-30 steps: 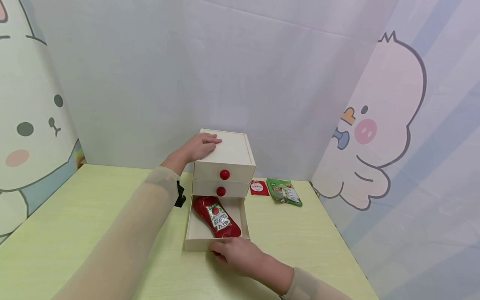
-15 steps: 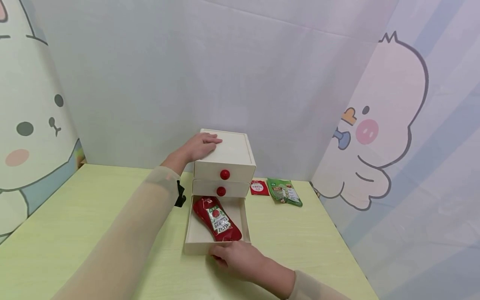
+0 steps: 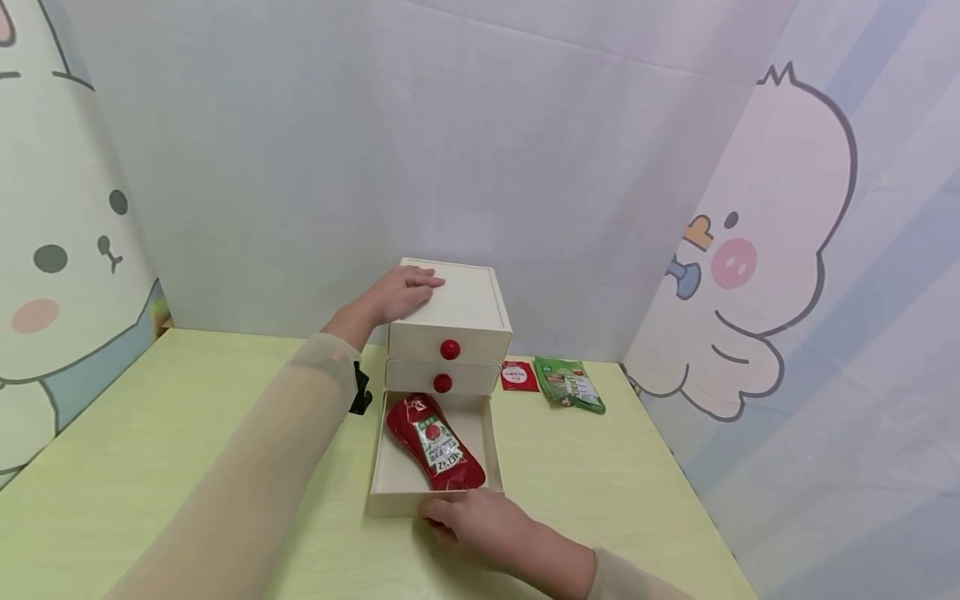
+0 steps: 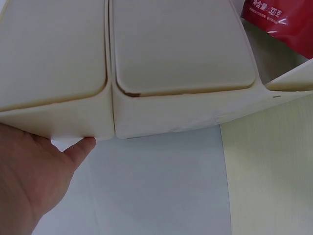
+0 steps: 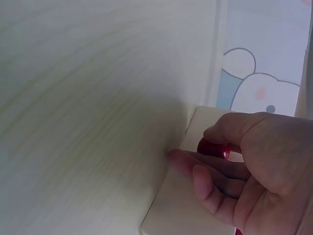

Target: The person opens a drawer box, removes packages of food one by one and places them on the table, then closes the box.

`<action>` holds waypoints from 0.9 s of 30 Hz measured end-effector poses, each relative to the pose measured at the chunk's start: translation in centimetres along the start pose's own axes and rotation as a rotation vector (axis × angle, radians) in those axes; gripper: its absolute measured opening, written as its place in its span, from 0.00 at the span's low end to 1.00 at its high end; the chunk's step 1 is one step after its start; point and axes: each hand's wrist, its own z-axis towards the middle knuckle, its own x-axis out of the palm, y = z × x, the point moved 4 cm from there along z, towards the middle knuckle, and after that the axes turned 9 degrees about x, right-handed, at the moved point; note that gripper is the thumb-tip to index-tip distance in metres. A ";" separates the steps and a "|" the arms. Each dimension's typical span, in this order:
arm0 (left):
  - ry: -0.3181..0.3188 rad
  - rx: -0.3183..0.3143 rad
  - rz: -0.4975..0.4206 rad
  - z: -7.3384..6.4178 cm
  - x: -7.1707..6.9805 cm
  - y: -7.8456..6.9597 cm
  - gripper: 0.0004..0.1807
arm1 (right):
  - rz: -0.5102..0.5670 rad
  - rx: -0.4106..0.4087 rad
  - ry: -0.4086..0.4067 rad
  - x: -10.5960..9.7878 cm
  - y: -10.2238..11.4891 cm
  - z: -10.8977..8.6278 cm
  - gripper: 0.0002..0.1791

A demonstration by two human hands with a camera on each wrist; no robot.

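Note:
A small cream drawer cabinet (image 3: 465,302) with red knobs stands on the table, its bottom drawer (image 3: 386,475) pulled far out. Inside that drawer lies a red ketchup pouch (image 3: 437,446), slanting from back left to front right. My left hand (image 3: 390,296) rests on the cabinet's top at the left edge; the left wrist view shows its thumb against the side. At the drawer's front, my right hand (image 3: 480,525) pinches the round red knob (image 5: 213,149) between thumb and fingers. From the head, that knob is hidden by the hand.
Right of the cabinet lie a small red packet (image 3: 519,376) and a green pouch (image 3: 570,385). A black object (image 3: 362,392) shows beside the left sleeve. A pale curtain (image 3: 300,167) with cartoon figures hangs behind the yellow-green table (image 3: 615,500).
The bottom drawer has slid a little further out toward me, with the ketchup pouch in it and my right hand at its front. My left hand has stayed put on the cabinet.

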 end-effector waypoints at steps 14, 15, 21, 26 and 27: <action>-0.002 -0.006 -0.009 -0.2 0.0 -0.2 0.28 | -0.001 -0.034 -0.021 -0.1 0.2 -0.4 0.09; -0.002 -0.005 -0.011 -0.1 0.0 -0.2 0.28 | 0.004 -0.032 -0.018 -0.1 0.2 -0.4 0.09; -0.003 0.010 -0.004 -0.3 0.0 -0.3 0.28 | 0.004 -0.030 0.013 -0.1 0.0 -0.5 0.10; -0.006 0.010 -0.001 -0.3 0.0 -0.3 0.29 | -0.035 -0.069 0.058 -0.7 0.0 -0.6 0.12; -0.005 0.009 -0.001 -0.3 0.0 -0.3 0.29 | -0.032 -0.074 0.077 -1.0 0.0 -0.6 0.13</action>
